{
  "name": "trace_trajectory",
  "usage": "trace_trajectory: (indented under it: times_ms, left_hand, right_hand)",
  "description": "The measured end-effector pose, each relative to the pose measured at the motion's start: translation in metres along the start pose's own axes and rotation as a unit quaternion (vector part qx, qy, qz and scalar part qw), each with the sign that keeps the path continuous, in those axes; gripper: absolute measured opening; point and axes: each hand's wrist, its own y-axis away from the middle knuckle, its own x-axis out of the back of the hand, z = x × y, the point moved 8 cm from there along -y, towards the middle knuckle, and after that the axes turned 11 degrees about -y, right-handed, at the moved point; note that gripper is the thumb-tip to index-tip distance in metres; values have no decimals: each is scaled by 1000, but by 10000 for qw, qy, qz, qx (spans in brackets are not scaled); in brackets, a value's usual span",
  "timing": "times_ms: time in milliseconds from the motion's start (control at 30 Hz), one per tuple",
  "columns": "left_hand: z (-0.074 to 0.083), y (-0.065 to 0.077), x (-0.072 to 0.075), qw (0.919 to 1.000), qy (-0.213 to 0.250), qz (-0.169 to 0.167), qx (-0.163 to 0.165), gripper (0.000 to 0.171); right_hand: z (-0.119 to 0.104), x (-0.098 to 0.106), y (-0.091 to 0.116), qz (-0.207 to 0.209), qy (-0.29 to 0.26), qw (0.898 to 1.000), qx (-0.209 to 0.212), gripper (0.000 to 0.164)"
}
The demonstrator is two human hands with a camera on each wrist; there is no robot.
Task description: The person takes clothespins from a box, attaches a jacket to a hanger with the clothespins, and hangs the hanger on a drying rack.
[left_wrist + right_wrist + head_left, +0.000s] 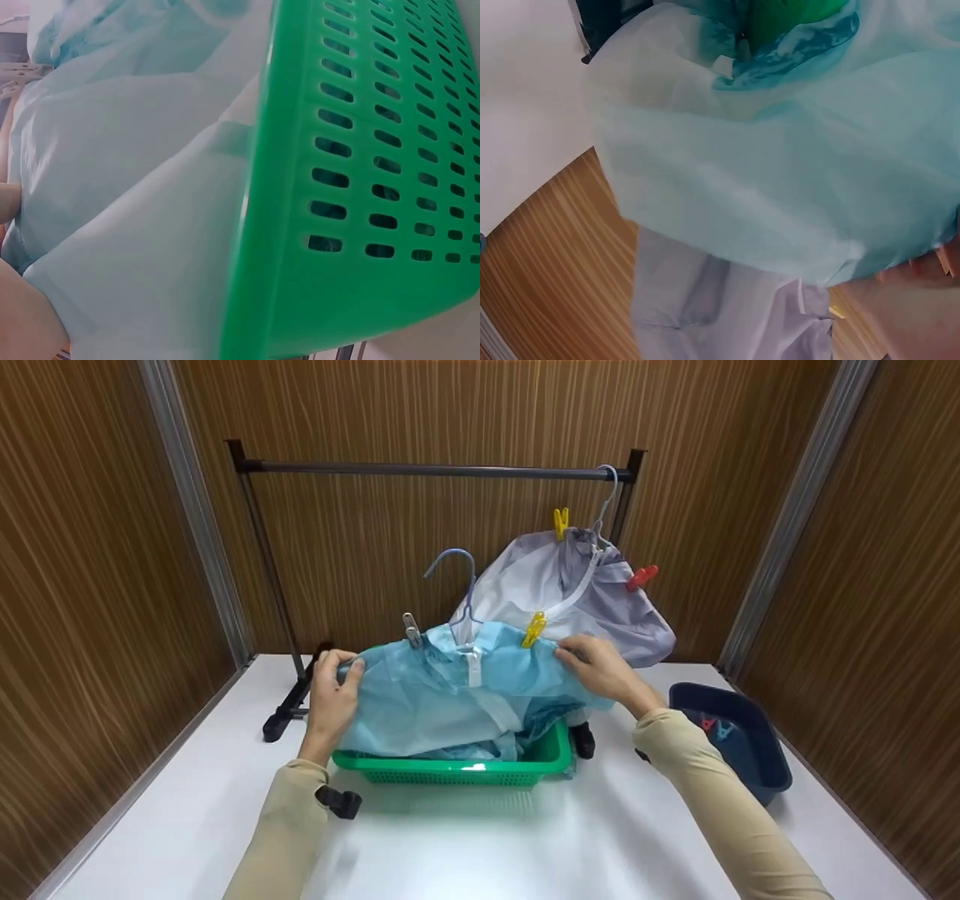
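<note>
A light blue garment (420,712) with a collar and white zipper hangs on a blue hanger (457,553) above the green basket. A grey clothespin (412,631) grips its left shoulder and a yellow clothespin (533,630) its right. My left hand (334,697) pinches the left shoulder edge, thumb in front; in the left wrist view only part of that hand (30,315) shows. With thumb and fingers my right hand (604,667) pinches the right shoulder edge. The right wrist view has this hand (907,315) at the lower right, its fingertips partly hidden.
The green basket (450,766) holds more cloth. Behind stands a clothes rack (435,471), where a pale grey-purple garment (517,577) hangs with yellow (561,523) and red (642,577) clothespins. A dark blue bin (761,750) on the right contains clothespins.
</note>
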Motion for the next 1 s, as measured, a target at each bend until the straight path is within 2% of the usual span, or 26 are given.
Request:
trace_trajectory:
  times_ms: [200, 367, 467, 533, 667, 800, 1000]
  left_hand:
    - [1, -1, 1, 10000, 3, -57, 14, 20]
    - [1, 0, 0, 10000, 58, -43, 52, 21]
    - [2, 2, -2, 10000, 33, 21, -81, 22]
    - [4, 4, -2, 9998, -52, 48, -173, 22]
    - [3, 9, -4, 9983, -512, -7, -292, 30]
    - [5, 14, -5, 9912, -1182, -79, -592, 47]
    - [7, 25, -7, 9752, -1825, -126, -1247, 64]
  right_hand:
    - [7, -4, 7, -606, -355, 9970, -325, 17]
    - [16, -3, 15, -703, -571, 9932, -731, 18]
    - [22, 2, 20, -335, -897, 9901, -1029, 22]
    - [24, 5, 23, 28, -1276, 9859, -1077, 23]
    - [17, 12, 29, 618, -1745, 9798, -761, 19]
    - [1, 19, 37, 948, -1649, 9803, -522, 16]
    - [-12, 25, 45, 1313, -1265, 9826, -351, 15]
